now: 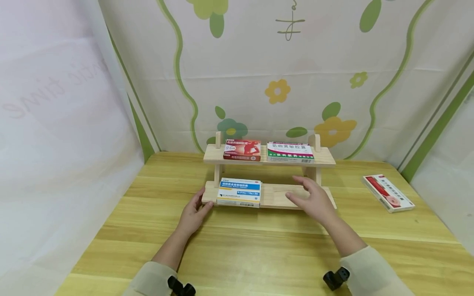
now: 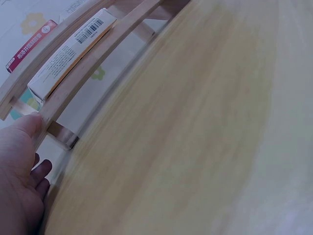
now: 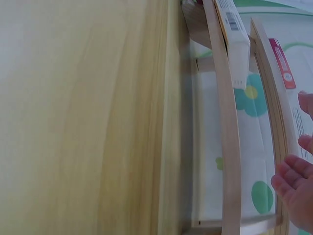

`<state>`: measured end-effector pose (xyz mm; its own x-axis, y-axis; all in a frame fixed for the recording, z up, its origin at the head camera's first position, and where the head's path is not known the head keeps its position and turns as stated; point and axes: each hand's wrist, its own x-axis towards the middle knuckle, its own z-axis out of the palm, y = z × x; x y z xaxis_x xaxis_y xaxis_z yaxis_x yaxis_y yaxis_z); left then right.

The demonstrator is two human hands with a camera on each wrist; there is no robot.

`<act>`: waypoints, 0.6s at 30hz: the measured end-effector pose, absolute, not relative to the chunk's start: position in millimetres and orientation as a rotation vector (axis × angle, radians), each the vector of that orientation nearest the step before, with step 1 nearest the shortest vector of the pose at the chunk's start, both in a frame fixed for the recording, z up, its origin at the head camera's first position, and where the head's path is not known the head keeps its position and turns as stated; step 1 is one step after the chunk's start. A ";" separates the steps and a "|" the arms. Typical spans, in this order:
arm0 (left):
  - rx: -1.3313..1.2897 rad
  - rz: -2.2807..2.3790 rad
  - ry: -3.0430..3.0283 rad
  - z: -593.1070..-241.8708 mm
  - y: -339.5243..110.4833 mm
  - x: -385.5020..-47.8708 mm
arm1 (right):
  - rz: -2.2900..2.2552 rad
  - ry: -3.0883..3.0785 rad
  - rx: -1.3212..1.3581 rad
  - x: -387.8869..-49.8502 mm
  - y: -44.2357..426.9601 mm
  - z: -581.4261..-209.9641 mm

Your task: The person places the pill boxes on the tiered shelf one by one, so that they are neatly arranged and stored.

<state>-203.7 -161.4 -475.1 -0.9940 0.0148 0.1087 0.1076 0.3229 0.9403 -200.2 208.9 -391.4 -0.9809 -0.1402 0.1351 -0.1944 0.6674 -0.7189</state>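
A two-tier wooden shelf [image 1: 279, 196] stands on the table. My left hand [image 1: 192, 214] holds the left end of its lower board, thumb at the front edge in the left wrist view. Close by, on that board's left half, lies a blue-and-white medicine box [image 1: 238, 192]. My right hand [image 1: 314, 202] hovers by the right part of the lower board, thumb and fingers spread apart, holding nothing. On the upper board rest a red medicine box [image 1: 242, 150] at left and a white, magenta and green medicine box [image 1: 290, 152] at right.
A white-and-red medicine box [image 1: 389, 193] lies on the wooden table [image 1: 259, 255] to the right of the shelf. Behind stands a pale curtain [image 1: 237, 49] with flower prints; white fabric [image 1: 55, 144] also closes in the left side.
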 end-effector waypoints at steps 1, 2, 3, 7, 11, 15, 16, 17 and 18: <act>-0.121 -1.783 -2.483 -474.7 -161.6 -203.3 | 1.222 -2.802 0.275 -199.9 212.8 -390.7; -0.124 -1.786 -2.480 -474.6 -161.8 -203.0 | 1.222 -2.799 0.267 -200.0 216.8 -390.3; -0.125 -1.789 -2.476 -474.5 -161.9 -202.9 | 1.219 -2.798 0.254 -199.8 220.9 -389.8; -0.128 -1.796 -2.474 -474.3 -161.8 -202.8 | 1.209 -2.796 0.201 -197.9 238.2 -386.6; -0.121 -1.789 -2.484 -474.5 -161.7 -202.9 | 1.173 -2.786 0.141 -194.9 257.4 -381.9; -0.126 -1.780 -2.490 -473.7 -161.7 -202.1 | 1.127 -2.764 0.080 -192.0 279.9 -380.8; -0.129 -1.780 -2.489 -473.9 -161.8 -202.3 | 1.122 -2.767 0.063 -191.1 286.3 -381.5; -0.131 -1.781 -2.489 -473.7 -161.9 -202.0 | 1.115 -2.766 0.047 -190.1 292.9 -382.6; -0.134 -1.783 -2.488 -473.8 -162.1 -202.0 | 1.107 -2.768 0.029 -189.1 299.8 -384.2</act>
<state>-202.0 -162.1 -473.8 -0.9932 0.0259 0.1138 0.1161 0.3201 0.9403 -189.1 299.8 -384.2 -0.9869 0.0414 0.1556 -0.0773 0.7260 -0.6834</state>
